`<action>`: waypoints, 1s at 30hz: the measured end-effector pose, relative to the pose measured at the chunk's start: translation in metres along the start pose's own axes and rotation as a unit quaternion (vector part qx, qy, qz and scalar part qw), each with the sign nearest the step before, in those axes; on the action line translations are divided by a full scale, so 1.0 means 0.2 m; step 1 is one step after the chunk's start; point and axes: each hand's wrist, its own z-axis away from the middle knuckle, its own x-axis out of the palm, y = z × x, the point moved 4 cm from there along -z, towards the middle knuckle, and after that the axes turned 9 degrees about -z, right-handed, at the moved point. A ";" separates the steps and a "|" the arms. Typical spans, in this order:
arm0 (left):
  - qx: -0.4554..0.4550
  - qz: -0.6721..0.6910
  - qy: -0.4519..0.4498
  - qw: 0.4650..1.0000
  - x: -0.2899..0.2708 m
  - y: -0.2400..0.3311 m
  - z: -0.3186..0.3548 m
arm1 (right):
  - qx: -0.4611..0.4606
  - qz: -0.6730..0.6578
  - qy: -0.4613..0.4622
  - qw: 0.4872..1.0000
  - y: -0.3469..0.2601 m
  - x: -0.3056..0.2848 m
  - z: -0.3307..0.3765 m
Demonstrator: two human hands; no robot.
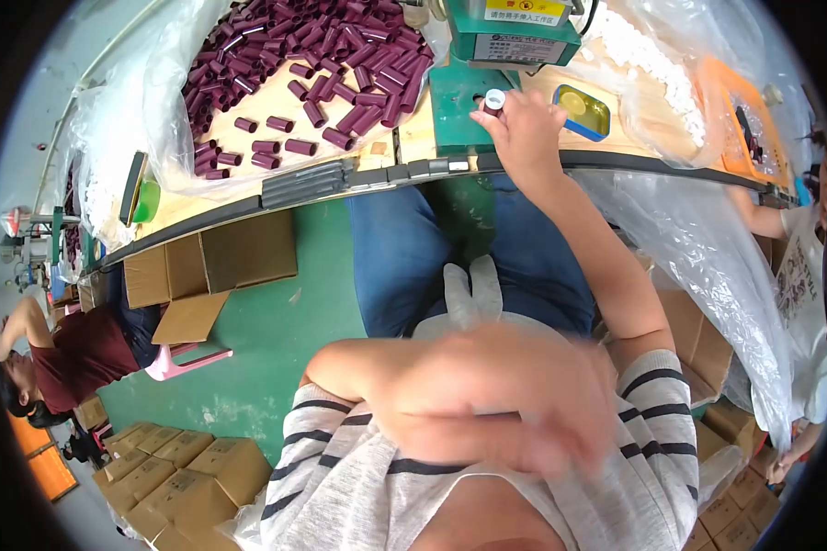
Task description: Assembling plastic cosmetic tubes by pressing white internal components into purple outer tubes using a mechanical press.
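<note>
At the green bench press (515, 37), my right hand (528, 133) pinches a small white round piece (494, 99) between thumb and fingers, over the press's green base plate (459, 133). Something dark shows just under the white piece; I cannot make out its shape. My left hand (515, 404) is raised in front of my chest, well away from the table. It is smeared by motion, so neither its fingers nor anything in them can be told. Many short maroon tubes (285, 55) lie heaped on the table, left of the press, some scattered singly near the edge.
A blue-rimmed tin (582, 112) with yellowish contents sits right of my right hand. Beyond it are small white parts (648, 64) and an orange basket (749, 124). Cardboard boxes (248, 253) stand below the table. A person in a maroon shirt (87, 354) is at left, another at right.
</note>
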 end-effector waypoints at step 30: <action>-0.208 -0.717 0.362 0.558 -1.60 -0.04 0.94 | 0.079 -0.113 -0.101 0.985 0.01 -0.01 -0.02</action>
